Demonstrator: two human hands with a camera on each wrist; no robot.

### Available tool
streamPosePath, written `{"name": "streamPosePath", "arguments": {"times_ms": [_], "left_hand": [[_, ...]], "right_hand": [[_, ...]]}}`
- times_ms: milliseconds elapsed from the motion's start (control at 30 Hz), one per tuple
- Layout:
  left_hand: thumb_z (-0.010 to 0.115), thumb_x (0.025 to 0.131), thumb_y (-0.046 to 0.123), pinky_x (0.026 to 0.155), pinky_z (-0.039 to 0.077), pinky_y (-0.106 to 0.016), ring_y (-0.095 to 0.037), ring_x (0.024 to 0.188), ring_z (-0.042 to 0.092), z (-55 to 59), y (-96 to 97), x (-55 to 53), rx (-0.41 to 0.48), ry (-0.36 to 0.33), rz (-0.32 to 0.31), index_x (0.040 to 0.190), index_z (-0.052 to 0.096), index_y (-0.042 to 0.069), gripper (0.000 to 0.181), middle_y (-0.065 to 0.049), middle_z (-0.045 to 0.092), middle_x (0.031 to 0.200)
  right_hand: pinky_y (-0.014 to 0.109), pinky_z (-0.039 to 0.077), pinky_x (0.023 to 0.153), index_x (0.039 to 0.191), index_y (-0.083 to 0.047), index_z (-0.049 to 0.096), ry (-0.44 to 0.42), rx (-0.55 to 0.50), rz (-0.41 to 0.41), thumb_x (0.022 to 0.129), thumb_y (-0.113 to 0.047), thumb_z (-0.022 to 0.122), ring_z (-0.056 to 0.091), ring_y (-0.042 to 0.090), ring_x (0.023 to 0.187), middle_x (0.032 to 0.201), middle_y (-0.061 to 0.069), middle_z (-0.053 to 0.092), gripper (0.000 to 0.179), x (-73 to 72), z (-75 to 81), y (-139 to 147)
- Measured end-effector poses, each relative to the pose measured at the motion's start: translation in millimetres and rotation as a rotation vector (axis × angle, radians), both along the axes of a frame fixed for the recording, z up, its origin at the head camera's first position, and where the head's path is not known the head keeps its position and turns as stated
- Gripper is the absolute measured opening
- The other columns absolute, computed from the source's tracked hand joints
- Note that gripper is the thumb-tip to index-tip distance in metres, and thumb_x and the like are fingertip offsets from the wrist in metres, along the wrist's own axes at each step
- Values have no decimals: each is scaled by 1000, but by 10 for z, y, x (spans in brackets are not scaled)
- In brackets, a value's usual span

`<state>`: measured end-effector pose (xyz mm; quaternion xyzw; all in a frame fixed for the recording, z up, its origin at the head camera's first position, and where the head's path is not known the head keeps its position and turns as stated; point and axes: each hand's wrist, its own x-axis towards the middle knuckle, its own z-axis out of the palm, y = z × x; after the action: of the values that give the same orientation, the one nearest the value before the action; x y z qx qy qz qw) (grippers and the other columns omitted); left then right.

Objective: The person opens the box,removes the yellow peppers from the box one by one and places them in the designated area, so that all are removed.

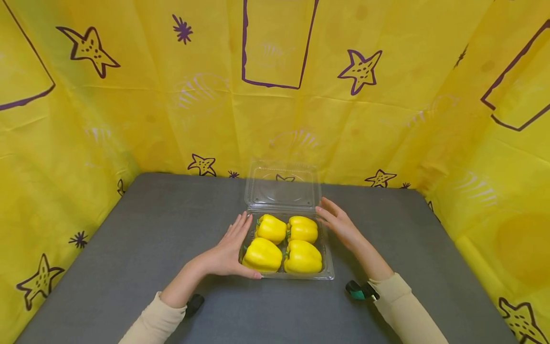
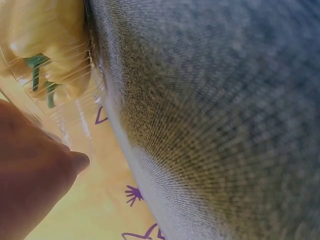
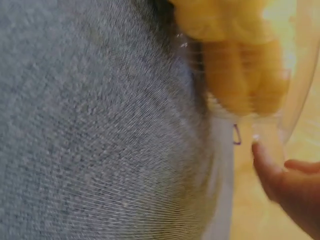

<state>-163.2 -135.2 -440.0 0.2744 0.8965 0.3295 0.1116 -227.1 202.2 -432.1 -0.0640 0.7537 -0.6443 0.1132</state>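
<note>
Before a yellow patterned fabric backdrop (image 1: pixel 266 114), a grey cloth-covered table (image 1: pixel 185 205) bore a clear plastic clamshell (image 1: pixel 328 268), lid (image 1: pixel 282 191) raised, flanked by a left hand (image 1: pixel 229 248), spread along its side, and a right hand (image 1: pixel 339 225), loosely extended by its rear corner, neither gripping, with four blocky yellow bell peppers (image 1: pixel 303 258) inside.

Starfish-printed yellow cloth (image 1: pixel 206 129) hangs behind and beside a grey table (image 1: pixel 146 229).

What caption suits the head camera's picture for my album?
Left hand and right hand flank an open clear box of four yellow peppers on a gray table.
</note>
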Motion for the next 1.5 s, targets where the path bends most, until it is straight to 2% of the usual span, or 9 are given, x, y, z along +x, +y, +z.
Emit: {"name": "streamPosePath", "arguments": {"times_ms": [133,200,300,400,633,800,900,1167,1500], "left_hand": [[82,64,63,115,0,-56,-32,147,-15,-8,2,-4,-1,-10,1,156,-7,7,139,-10,-18,161],[82,64,62,115,-1,-56,-31,147,-15,-10,0,-3,2,-16,3,156,-7,8,139,-9,-19,161],[82,64,63,115,-1,-56,-29,146,-16,-12,-3,-2,4,-25,7,156,-6,8,139,-8,-20,161],[82,64,62,115,-1,-55,-27,146,-17,-12,-5,-5,4,-31,7,156,-5,8,138,-8,-20,161],[83,66,59,115,-2,-58,-29,146,-18,-3,-6,-5,17,-38,-5,156,-4,7,136,-10,-20,160],[83,67,58,114,-2,-60,-32,146,-17,-3,-5,-4,24,-27,-12,156,-4,5,135,-12,-20,160],[83,67,58,113,-2,-61,-33,146,-17,-3,-7,-3,23,-21,-12,156,-3,5,135,-13,-20,160],[83,67,58,113,-2,-60,-30,146,-18,0,-9,-1,24,-26,-8,156,-3,6,135,-13,-20,160],[83,67,58,113,-3,-60,-29,146,-18,1,-11,-3,12,-36,-2,156,-3,7,135,-12,-20,160]], "right_hand": [[56,27,111,155,-9,24,123,214,-56,96,-36,62,20,38,143,158,17,19,75,120,106,-17],[55,32,108,153,-12,28,209,271,-54,94,-35,65,22,37,142,157,15,21,73,201,174,-42],[51,41,102,151,-14,33,315,293,-2,92,-29,69,30,37,139,155,12,26,71,330,261,-84],[49,48,95,149,-17,37,384,340,67,89,-29,73,39,37,133,152,8,33,71,450,314,-125],[48,52,87,142,-9,46,497,516,199,80,-37,80,51,30,117,141,6,45,76,651,340,-210],[45,49,91,137,-10,51,546,666,245,75,-47,82,53,23,112,134,4,49,78,744,356,-266],[42,47,95,133,-11,54,555,717,267,73,-48,83,53,20,114,131,3,50,76,777,356,-289],[38,49,90,125,-13,58,618,781,292,70,-46,85,54,16,110,123,-1,51,69,810,323,-313],[35,51,84,122,-14,59,637,806,331,71,-46,84,56,15,97,116,-3,51,65,807,271,-355]]}}
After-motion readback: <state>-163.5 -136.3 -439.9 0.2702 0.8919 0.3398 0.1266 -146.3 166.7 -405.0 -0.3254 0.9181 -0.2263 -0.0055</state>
